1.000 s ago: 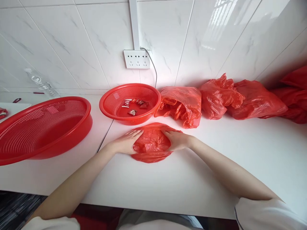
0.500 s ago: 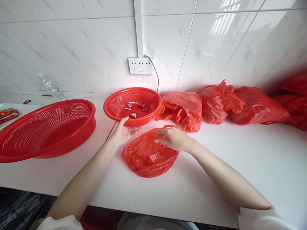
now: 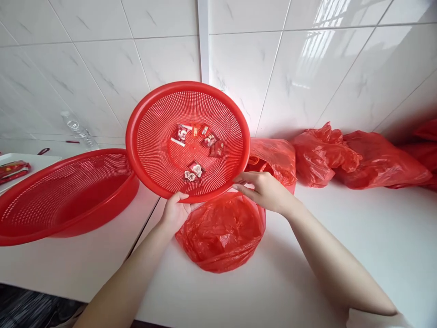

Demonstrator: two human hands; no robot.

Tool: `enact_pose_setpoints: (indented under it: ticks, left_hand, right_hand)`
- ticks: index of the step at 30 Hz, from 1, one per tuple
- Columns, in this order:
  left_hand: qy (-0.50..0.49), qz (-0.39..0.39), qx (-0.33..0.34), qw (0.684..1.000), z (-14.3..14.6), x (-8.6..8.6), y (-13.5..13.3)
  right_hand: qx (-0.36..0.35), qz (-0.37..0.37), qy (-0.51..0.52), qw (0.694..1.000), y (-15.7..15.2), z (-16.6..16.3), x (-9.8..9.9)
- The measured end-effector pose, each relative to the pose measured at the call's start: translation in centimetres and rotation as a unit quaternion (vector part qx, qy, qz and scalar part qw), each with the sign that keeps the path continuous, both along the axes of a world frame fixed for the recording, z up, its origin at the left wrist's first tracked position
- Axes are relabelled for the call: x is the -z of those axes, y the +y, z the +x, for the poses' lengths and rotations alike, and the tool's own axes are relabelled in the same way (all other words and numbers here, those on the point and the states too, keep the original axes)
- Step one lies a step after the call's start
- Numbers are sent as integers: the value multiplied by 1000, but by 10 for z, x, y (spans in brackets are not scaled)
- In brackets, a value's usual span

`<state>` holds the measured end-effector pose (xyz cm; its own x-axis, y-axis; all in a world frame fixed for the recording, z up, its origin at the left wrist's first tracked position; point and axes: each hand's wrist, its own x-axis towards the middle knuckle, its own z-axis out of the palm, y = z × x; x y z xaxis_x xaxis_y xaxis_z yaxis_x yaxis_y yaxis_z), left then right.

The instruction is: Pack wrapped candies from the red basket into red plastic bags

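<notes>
A round red plastic colander [image 3: 150, 107] is raised off the table and tipped towards me, with several small wrapped sweets [image 3: 180, 133] inside. At its near rim, my left hand [image 3: 175, 213] grips it with the thumb over the edge and the fingers underneath. My right hand [image 3: 264, 191] closes its fingertips on the lower right of the rim. Just below the colander, an opened red plastic bag [image 3: 221, 237] lies on the table with its mouth facing up.
To the left stands a larger red colander [image 3: 99, 218]. A white tray [image 3: 32, 159] with red packets and a clear plastic bottle [image 3: 80, 130] are behind it. Several filled red bags [image 3: 314, 157] line the tiled wall on the white table [image 3: 341, 218].
The smaller colander has been lifted from the table and tipped towards me. My right hand has moved from over the bag to the colander's rim. The view has shifted slightly.
</notes>
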<state>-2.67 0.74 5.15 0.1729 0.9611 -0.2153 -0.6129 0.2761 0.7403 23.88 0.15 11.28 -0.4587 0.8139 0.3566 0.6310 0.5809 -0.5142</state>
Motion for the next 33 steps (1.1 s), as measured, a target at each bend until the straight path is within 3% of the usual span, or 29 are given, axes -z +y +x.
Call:
enact_pose_setpoints:
  ticks: [5,9,12,15,20,27,33]
  left_hand:
    - [6,-3,5,1000,-5,12,1]
    - [12,-13,32,999,2,17,0]
    - [8,-12,92,996,8,17,-8]
    - [-4,3,136,991,14,18,-16]
    - [-8,27,144,989,20,22,-22]
    - [5,-3,124,992,24,21,-25]
    - [-6,-5,112,994,20,26,-18]
  right_hand:
    - [98,61,-22,993,12,22,2]
    - [110,135,-47,984,15,18,10]
    - [74,180,-104,975,16,3,20]
    - [9,141,-127,982,15,-13,32]
    - [-70,139,-131,979,12,-25,46]
    - [-59,125,-184,973,14,-27,60]
    - [-166,49,-120,978,14,-26,55]
